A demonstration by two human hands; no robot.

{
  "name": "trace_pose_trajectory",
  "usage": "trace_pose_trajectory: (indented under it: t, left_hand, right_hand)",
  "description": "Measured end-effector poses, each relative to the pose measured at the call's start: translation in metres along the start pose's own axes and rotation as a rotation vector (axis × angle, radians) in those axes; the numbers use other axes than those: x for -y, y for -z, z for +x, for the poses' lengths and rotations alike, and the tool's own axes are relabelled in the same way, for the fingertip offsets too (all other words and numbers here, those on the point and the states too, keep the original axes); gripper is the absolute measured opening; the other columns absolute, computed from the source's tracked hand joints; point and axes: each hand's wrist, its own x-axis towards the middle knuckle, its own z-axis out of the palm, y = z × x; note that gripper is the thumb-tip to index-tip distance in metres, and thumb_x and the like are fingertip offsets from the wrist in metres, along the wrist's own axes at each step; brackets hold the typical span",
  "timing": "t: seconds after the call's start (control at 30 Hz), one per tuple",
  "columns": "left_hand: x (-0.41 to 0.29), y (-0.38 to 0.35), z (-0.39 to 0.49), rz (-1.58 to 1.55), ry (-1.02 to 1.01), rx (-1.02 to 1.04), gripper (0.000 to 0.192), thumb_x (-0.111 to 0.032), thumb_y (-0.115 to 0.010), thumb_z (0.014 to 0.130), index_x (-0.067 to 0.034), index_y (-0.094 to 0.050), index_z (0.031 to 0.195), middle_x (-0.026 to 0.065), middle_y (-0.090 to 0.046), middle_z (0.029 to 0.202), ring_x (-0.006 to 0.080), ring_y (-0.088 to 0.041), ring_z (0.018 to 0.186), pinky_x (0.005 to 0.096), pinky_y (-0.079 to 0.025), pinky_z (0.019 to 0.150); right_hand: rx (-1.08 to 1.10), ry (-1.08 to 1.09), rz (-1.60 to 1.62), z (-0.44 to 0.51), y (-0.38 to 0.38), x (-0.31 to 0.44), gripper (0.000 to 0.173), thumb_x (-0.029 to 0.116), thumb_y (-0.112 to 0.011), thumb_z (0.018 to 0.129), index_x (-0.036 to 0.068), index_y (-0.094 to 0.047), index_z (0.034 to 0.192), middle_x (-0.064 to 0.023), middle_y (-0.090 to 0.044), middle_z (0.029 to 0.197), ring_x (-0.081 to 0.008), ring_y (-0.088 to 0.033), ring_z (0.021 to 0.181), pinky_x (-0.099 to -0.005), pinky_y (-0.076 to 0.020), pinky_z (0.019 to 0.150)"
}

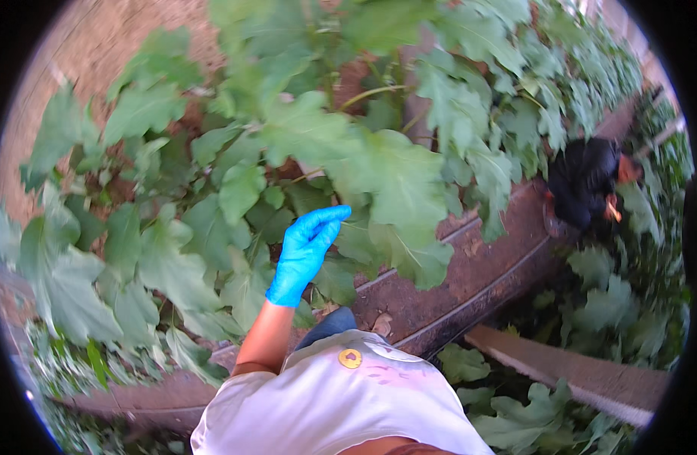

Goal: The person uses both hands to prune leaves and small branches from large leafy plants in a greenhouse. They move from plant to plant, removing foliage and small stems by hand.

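Observation:
My left hand (314,244), in a blue disposable glove, reaches up from the lower left to the middle of the view. Its thumb and fingers are drawn together, with the tips beside a large lobed green leaf (397,182) on a leafy plant that looks like an eggplant. Nothing shows plainly between the fingertips, though leaves behind them make light contact hard to rule out. Smaller leaves (241,190) and a pale green stem (371,95) are farther up among the foliage. My right hand is out of view; before that side of my body hang leaf tips over a brown walkway.
A raised brown walkway (468,273) with pale edge lines crosses behind the plants. On it at the right, a person in dark clothing (584,182) bends beside more plants. A pale beam (576,369) juts in at lower right. Bare soil (126,34) lies at upper left.

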Motion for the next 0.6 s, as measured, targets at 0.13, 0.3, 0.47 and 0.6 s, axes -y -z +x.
trace_pose_trajectory:
  t: [0.13,0.3,0.47,0.6]
  left_hand:
    - [-0.003,0.047,0.01,-0.198,-0.112,-0.194,0.023,-0.005,-0.056,0.092,-0.002,-0.062,0.114,0.0077,-0.065,0.11,0.0148,-0.06,0.102,0.0273,-0.045,0.093]
    - [-0.016,0.114,0.032,-0.312,-0.261,-0.322,0.031,-0.005,-0.055,0.091,-0.003,-0.055,0.122,0.0087,-0.059,0.12,0.017,-0.056,0.111,0.0297,-0.042,0.098]
    - [-0.021,0.171,0.078,-0.286,-0.361,-0.375,0.046,-0.003,-0.054,0.09,-0.005,-0.043,0.135,0.0108,-0.049,0.133,0.021,-0.048,0.122,0.0332,-0.037,0.103]
    - [-0.012,0.195,0.107,-0.312,-0.277,-0.315,0.048,-0.005,-0.056,0.089,-0.006,-0.043,0.135,0.0131,-0.048,0.133,0.0227,-0.046,0.123,0.034,-0.036,0.104]
  right_hand:
    - [-0.349,0.526,0.033,0.076,0.119,0.178,0.017,0.013,-0.058,0.087,0.003,-0.064,0.1,-0.0159,-0.063,0.093,-0.0312,-0.062,0.082,-0.0379,-0.0496,0.071]
    - [-0.429,0.982,0.378,0.082,0.313,0.472,0.027,0.004,-0.063,0.084,0.005,-0.064,0.111,-0.0134,-0.065,0.094,-0.0219,-0.064,0.081,-0.0322,-0.0503,0.072]
    - [-0.528,1.47,0.426,-0.009,0.412,0.674,0.026,0.006,-0.062,0.084,0.007,-0.064,0.111,-0.0082,-0.063,0.098,-0.0152,-0.062,0.086,-0.0264,-0.0489,0.075]
    - [-0.321,1.303,0.801,-0.033,0.446,0.758,0.023,0.008,-0.058,0.09,0.002,-0.063,0.112,-0.0055,-0.065,0.102,-0.0124,-0.061,0.087,-0.0262,-0.0487,0.08]
